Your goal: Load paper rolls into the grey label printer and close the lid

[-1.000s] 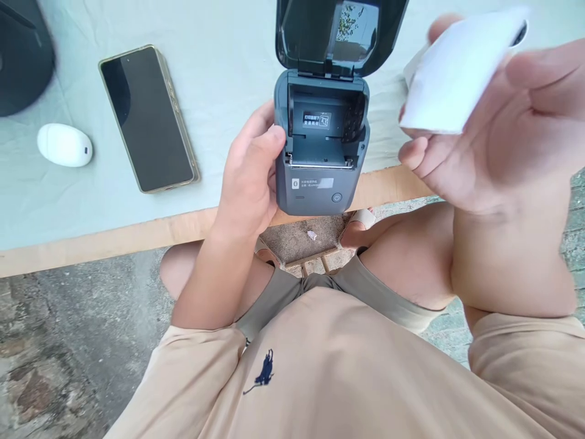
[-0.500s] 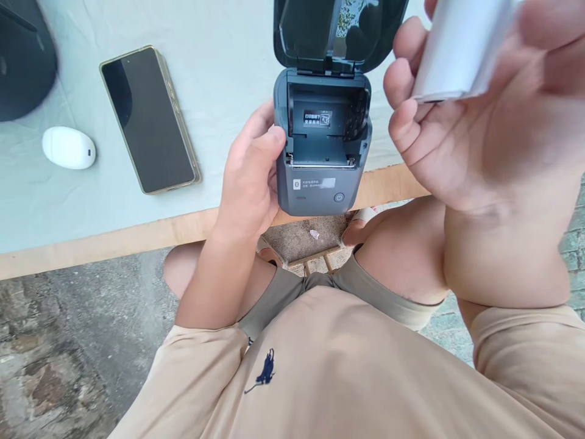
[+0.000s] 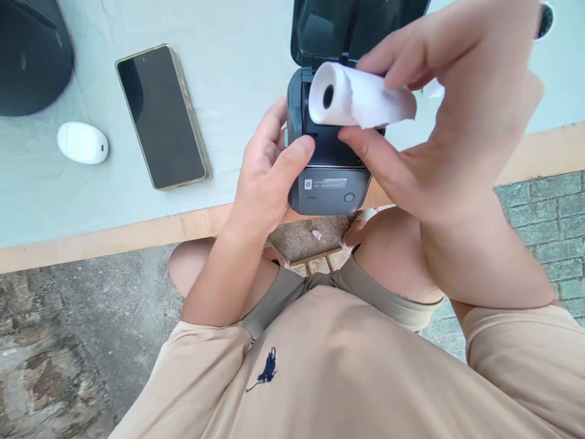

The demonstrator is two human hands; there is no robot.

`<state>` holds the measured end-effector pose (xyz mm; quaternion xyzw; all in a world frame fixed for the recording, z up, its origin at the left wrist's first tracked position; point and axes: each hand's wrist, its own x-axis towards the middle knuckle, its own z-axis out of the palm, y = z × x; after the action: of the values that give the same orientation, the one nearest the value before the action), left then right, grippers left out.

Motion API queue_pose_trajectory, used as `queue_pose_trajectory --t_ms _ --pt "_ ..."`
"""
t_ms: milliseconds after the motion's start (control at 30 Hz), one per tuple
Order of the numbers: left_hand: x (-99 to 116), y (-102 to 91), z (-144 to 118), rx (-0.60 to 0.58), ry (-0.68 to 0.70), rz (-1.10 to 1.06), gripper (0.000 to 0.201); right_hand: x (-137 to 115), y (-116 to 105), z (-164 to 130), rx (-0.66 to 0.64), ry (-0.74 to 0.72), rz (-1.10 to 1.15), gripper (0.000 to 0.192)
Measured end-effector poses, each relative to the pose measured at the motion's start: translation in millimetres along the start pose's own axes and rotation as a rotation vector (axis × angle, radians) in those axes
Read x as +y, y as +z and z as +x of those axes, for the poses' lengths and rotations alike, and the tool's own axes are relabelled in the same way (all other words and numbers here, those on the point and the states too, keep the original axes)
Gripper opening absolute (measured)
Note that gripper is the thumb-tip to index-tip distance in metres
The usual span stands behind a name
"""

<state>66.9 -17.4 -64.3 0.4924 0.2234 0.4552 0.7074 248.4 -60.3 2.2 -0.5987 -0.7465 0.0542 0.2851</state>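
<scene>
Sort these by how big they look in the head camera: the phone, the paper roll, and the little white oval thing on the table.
1. phone
2. paper roll, though it sits nearer the camera, so it may look bigger than it is
3. white oval thing

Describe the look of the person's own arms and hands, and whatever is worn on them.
Both hands, left hand and right hand, are bare: no gloves, rings or watch visible. The forearms are uncovered; beige short sleeves end near the elbows.
</scene>
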Motion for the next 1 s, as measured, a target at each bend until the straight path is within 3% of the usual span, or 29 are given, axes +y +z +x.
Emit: queue_pose_trajectory --t_ms 33,133,267,567,667,800,900,1000 --pt "-4 -2.0 1 -0.028 0.048 -0.019 0.053 -1 -2 2 0.022 -0.047 -0.030 0.022" --pt "-10 -3.6 1 -0.038 0.052 -0.039 0.049 -5 -4 6 0.059 -0.122 -0.062 0.014" --pt "-2 5.2 -6 0.031 -0.027 -0.044 0.032 -4 -3 3 0.073 -0.114 -0.052 0.016" --pt "12 15.7 -9 0.086 -0.086 0.022 0.038 -3 -1 2 0.010 -0.109 -0.089 0.014" --pt "10 12.9 -8 0.074 -0.087 0.027 0.038 1 3 3 0.071 -0.146 -0.109 0.011" --pt "2 6.6 -6 -0.006 -0.010 -0.036 0.044 4 5 1 0.182 -0.260 -0.103 0.012" --pt "1 7.0 -5 0.015 -0.027 -0.120 0.039 2 6 -3 0.228 -0.393 -0.057 0.010" --pt "5 9.5 -7 0.035 -0.032 -0.041 0.038 -1 8 -7 0.227 -0.520 -0.008 0.016"
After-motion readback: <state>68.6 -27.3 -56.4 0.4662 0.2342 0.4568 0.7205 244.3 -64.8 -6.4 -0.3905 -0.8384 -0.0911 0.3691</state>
